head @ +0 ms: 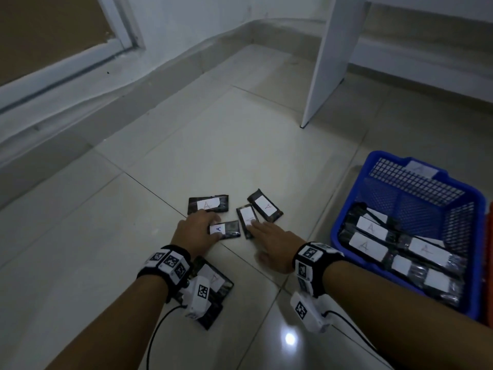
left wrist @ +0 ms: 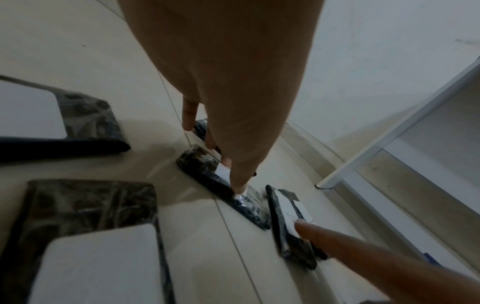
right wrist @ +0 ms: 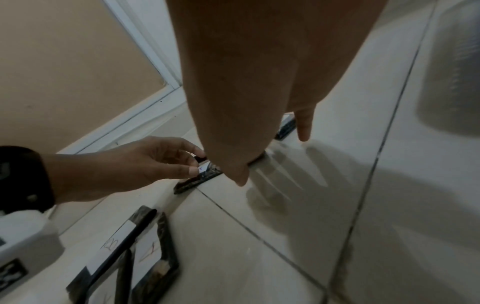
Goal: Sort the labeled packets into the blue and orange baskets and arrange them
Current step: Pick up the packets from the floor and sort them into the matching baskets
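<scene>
Several dark packets with white "A" labels lie on the tiled floor. My left hand [head: 216,227] grips one packet [head: 229,229], fingers curled over its far edge and thumb on the label; the right wrist view shows this left hand [right wrist: 155,162] and that packet [right wrist: 207,174]. My right hand [head: 269,236] lays straight fingers on the neighbouring packet [head: 246,218], also seen as a packet [left wrist: 293,242] in the left wrist view. The blue basket [head: 416,166] at the right holds several labeled packets. A sliver of the orange basket [head: 489,236] shows behind it.
Two more "A" packets [head: 208,205] [head: 265,205] lie just beyond the hands. Further packets [head: 213,279] sit under my left wrist, one marked "B" [right wrist: 111,244]. A white furniture panel [head: 328,62] stands ahead on the right, and a wall runs along the left.
</scene>
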